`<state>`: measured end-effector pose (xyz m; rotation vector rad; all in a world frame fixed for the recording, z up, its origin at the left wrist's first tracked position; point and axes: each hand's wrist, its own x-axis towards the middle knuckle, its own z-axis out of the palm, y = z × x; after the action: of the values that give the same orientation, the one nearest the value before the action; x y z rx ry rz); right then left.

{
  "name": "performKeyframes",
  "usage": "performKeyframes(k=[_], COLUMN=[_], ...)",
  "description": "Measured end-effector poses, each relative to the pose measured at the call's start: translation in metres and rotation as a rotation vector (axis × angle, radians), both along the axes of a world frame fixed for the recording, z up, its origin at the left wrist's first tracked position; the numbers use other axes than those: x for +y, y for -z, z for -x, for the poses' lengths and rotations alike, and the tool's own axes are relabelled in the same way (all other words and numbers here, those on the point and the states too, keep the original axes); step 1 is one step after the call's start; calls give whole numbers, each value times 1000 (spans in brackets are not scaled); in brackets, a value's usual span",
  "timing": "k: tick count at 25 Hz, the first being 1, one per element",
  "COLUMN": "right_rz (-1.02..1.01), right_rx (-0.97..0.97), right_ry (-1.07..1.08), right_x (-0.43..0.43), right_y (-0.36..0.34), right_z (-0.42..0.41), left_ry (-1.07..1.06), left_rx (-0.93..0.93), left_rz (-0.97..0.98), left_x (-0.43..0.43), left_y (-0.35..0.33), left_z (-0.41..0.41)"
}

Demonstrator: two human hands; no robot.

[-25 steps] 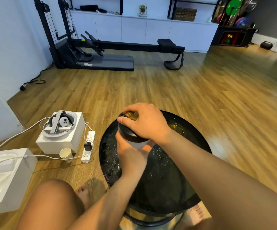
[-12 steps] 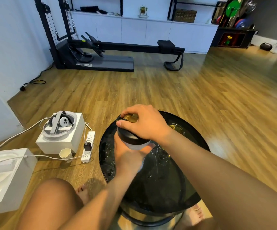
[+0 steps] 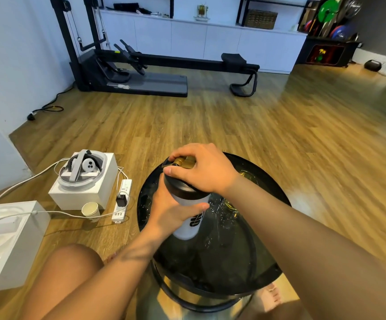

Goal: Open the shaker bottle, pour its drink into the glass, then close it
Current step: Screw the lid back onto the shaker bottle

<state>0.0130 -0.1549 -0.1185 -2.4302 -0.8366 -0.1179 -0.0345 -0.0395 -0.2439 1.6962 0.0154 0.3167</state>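
A white shaker bottle (image 3: 193,224) with black lettering and a black lid (image 3: 180,188) is held above the round black glass table (image 3: 222,255), tilted with its top toward the far left. My left hand (image 3: 172,210) wraps around the bottle's body. My right hand (image 3: 204,170) covers the lid from above, fingers on its gold flip cap (image 3: 185,161). The glass (image 3: 245,175) stands behind my right wrist on the far side of the table, mostly hidden, with yellowish liquid showing in it.
On the floor to the left are a white box with a headset (image 3: 83,179), a paper cup (image 3: 90,210), a power strip (image 3: 122,200) and a second white box (image 3: 4,239). My bare knee (image 3: 71,269) is at lower left. Gym equipment (image 3: 131,68) stands far back.
Both hands have raised the bottle a little off the table and tipped it. The white body with its lettering now shows below my left hand.
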Motion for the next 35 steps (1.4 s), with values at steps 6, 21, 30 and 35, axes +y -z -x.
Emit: performKeyframes(k=[6, 21, 30, 35], right_rz=[25, 23, 14, 19], right_rx=[14, -35, -34, -29], right_ry=[66, -15, -48, -43], right_x=[-1, -7, -9, -8], right_y=[2, -2, -3, -3], right_z=[-2, -1, -3, -5], left_ry=[-220, 172, 420, 422], left_rx=[73, 16, 51, 37], left_rz=[23, -54, -89, -136], left_x=[-29, 12, 26, 27], left_y=[-4, -28, -42, -41], left_z=[7, -5, -15, -18])
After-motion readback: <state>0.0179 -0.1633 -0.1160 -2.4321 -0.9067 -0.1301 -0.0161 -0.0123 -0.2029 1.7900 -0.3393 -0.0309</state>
